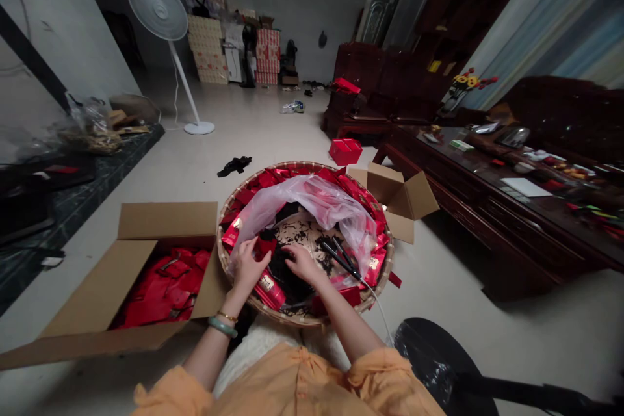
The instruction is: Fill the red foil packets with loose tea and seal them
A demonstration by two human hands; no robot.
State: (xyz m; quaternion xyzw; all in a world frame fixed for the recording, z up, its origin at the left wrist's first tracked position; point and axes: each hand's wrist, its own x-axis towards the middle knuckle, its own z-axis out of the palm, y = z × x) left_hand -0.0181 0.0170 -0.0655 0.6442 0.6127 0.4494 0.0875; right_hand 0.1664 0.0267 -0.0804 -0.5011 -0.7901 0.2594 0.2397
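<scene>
Fingers and thumb of the left hand are closed around a red pouch, held just left of the right hand and within the rim of a round woven basket. The right hand has its fingertips bent down at a pile of dark shreds; whether it pinches any, I cannot tell. Just below the left hand lies a printed red packet. Beyond both hands, pale translucent plastic arches across the basket, with more red packets around it. Right of the right hand rests a black two-armed tool, its arms apart, trailing a white cord. Well left of the left hand, an open carton holds red packaging. Far to the right of the hands stands a dark wooden desk.
</scene>
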